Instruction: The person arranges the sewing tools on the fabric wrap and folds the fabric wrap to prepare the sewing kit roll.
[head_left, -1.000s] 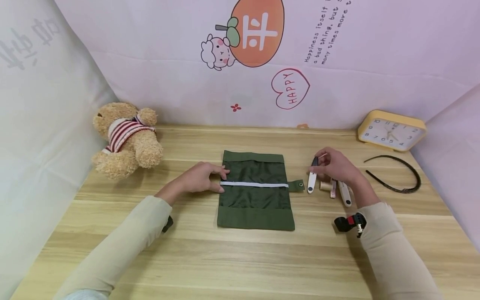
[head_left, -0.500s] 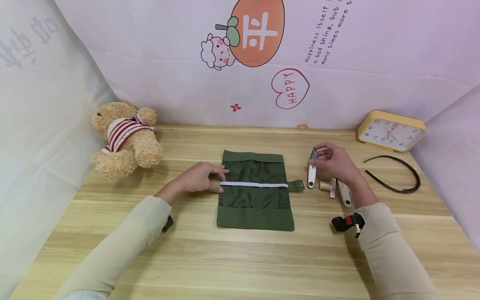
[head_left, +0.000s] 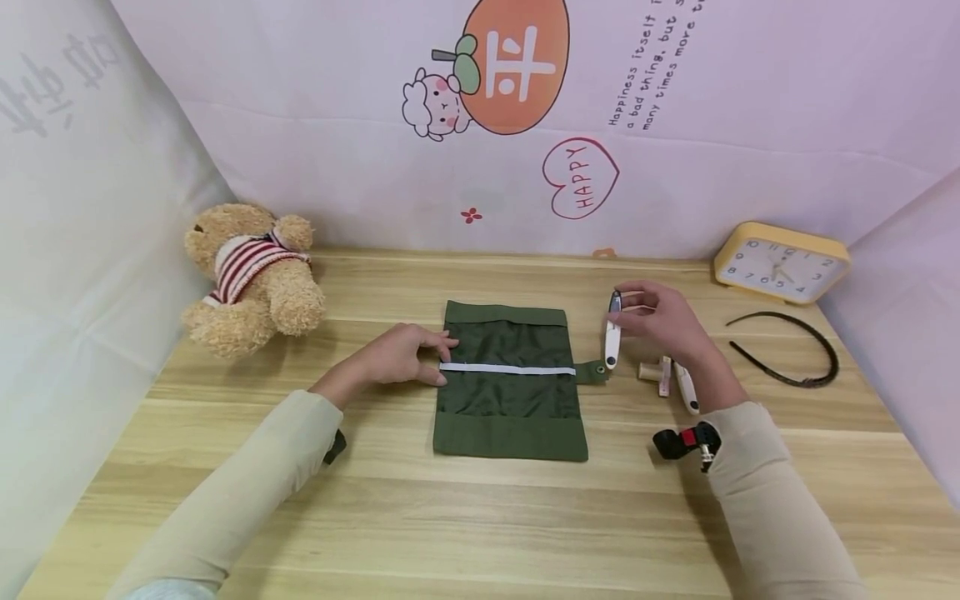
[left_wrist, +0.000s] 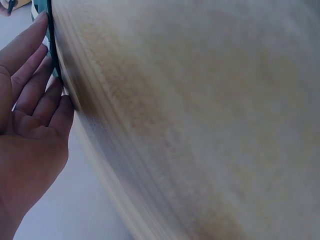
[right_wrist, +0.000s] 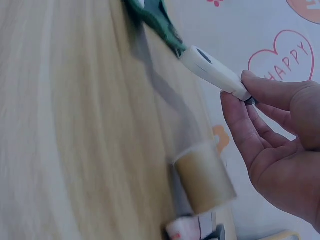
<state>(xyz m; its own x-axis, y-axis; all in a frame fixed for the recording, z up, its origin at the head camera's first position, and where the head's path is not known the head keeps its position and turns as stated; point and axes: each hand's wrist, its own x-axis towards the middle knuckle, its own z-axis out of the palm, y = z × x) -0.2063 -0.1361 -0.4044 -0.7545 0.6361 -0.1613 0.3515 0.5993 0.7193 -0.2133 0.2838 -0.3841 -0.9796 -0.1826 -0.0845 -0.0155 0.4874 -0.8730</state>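
Right of centre in the head view, a white tool w/ a dark end is being pinched by the R hand, thumb & fingertips being set against it near that end, nothing else being gripped. Left of centre, the L hand is being held loosely open, tips being rested at the left edge of the green cloth, mid-frame. Tool's rounded end is being held right by the snap tab; contact can't be judged.

Best technique, prob.: pinch being applied lightly, high on the tool; cloth being pinned flat by L fingertips; snap tab being cleared, so nothing's being snagged; wrist being swung wide of the tan spool & 2nd white tool, lower right of it, lest they're being nudged.
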